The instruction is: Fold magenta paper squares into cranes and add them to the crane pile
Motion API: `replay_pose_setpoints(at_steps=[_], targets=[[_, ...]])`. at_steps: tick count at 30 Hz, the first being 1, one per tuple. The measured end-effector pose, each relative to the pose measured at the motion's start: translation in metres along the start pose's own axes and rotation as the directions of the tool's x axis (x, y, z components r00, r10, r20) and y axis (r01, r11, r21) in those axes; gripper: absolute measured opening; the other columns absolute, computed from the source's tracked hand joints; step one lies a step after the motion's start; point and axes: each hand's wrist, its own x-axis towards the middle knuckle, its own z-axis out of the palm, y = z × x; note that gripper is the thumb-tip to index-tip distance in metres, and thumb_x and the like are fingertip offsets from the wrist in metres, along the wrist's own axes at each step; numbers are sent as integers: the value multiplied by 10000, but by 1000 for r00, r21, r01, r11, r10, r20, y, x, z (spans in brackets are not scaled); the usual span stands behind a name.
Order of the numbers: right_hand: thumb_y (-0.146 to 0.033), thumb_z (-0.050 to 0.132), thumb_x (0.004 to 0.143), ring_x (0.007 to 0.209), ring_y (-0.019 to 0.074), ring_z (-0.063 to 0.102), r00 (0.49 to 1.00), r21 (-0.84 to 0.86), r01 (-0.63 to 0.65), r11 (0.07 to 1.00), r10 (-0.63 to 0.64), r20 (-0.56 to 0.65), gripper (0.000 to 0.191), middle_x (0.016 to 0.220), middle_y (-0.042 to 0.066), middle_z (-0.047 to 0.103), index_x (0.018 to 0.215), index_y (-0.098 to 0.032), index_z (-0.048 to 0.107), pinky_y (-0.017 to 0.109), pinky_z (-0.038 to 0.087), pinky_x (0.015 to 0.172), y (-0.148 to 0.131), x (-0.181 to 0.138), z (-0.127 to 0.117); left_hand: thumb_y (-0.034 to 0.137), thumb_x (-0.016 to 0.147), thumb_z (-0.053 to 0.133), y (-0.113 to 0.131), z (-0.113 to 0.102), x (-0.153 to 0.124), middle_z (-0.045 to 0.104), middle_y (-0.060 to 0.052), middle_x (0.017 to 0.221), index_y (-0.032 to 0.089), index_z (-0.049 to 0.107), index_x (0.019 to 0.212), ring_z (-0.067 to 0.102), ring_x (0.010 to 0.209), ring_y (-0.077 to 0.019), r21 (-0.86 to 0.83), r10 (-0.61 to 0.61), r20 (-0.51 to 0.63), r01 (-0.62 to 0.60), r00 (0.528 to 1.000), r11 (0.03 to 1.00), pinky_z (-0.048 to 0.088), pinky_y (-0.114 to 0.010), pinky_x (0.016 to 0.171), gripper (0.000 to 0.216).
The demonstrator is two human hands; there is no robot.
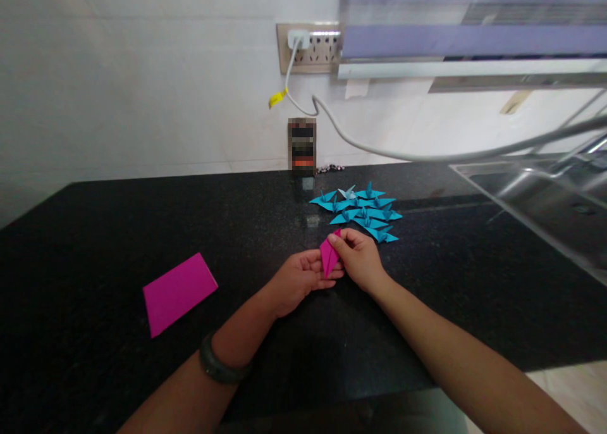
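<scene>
Both hands meet over the middle of a black stone counter [71,244]. Between them is a small folded magenta paper piece [329,255], narrow and pointed. My left hand [298,282] cradles its lower part with curled fingers. My right hand [363,257] pinches its upper tip between thumb and fingers. Just beyond the hands lies a cluster of several finished blue paper cranes [363,211]. A flat stack of magenta paper sheets [177,291] rests on the counter to the left. A dark band circles my left wrist.
A blurred small object [302,145] leans against the white wall behind the cranes. A wall socket [308,48] feeds a grey cable [379,148] running right. A metal sink [545,200] sits at the right end; a shelf [474,42] hangs above.
</scene>
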Motion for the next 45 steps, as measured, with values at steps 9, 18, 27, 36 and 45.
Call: replay_pose_setpoints(at_steps=[9, 18, 27, 36, 45], targets=[[-305, 578, 745, 528, 96, 444, 984, -134, 177, 975, -178, -2, 250, 565, -14, 484, 539, -168, 540, 225, 372, 511, -8, -9, 3, 326, 652, 681, 0, 5, 0, 663, -39, 705, 124, 593, 796, 628, 596, -116, 136, 3, -141, 17, 990, 991, 460, -211, 551, 263], [-291, 618, 719, 566, 94, 449, 985, 94, 139, 986, -147, 90, 147, 643, -16, 485, 649, -173, 565, 227, 388, 538, -4, -7, 2, 329, 676, 660, 0, 4, 1, 664, -39, 737, 122, 605, 876, 623, 662, -124, 198, 130, -182, -93, 975, 976, 475, -258, 642, 293], [-329, 624, 720, 539, 89, 476, 982, 160, 92, 983, -116, 150, 197, 630, -8, 508, 634, -162, 564, 206, 394, 465, -4, -7, 3, 364, 694, 628, 2, -1, 2, 665, -14, 651, 125, 667, 776, 600, 597, -132, 392, 373, -305, -241, 876, 888, 471, -253, 603, 255], [-353, 670, 664, 392, 41, 414, 964, 361, -205, 910, 124, 235, 230, 539, -43, 529, 712, -143, 590, 164, 335, 356, -6, -6, 5, 352, 734, 573, 3, 0, 0, 635, 1, 597, 139, 651, 707, 562, 543, -117, 567, 449, -271, -236, 851, 789, 431, -222, 535, 229], [-324, 720, 613, 371, 34, 397, 975, 369, -193, 909, 135, 176, 274, 478, -47, 521, 528, -145, 530, 161, 302, 352, -9, -6, 4, 387, 765, 525, -3, -2, 4, 593, 4, 653, 151, 554, 754, 578, 574, -118, 492, 393, -238, -239, 888, 837, 456, -242, 559, 239]])
